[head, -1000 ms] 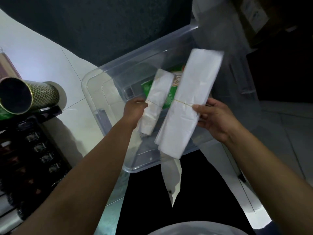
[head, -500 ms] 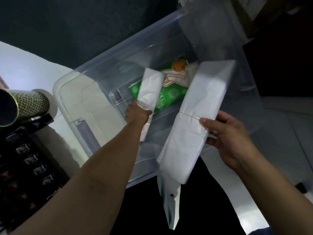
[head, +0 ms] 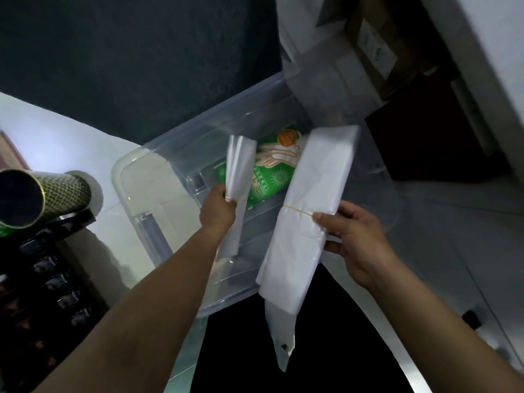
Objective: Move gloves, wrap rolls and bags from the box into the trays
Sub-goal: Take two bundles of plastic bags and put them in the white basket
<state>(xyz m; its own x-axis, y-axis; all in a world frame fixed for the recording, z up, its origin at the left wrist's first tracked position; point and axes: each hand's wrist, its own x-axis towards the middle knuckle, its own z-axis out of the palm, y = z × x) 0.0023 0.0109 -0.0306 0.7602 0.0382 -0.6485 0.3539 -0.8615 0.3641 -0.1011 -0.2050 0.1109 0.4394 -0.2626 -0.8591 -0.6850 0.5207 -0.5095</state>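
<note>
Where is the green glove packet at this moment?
In the head view the green glove packet lies at the bottom of the clear plastic box, near frame centre, between the small bag bundle and the large bag bundle.

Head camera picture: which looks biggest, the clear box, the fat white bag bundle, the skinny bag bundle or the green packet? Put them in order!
1. Clear box, biggest by far.
2. Fat white bag bundle.
3 and 4. Skinny bag bundle and green packet: too close to call, since the packet is partly hidden and lies deeper in the box.
</note>
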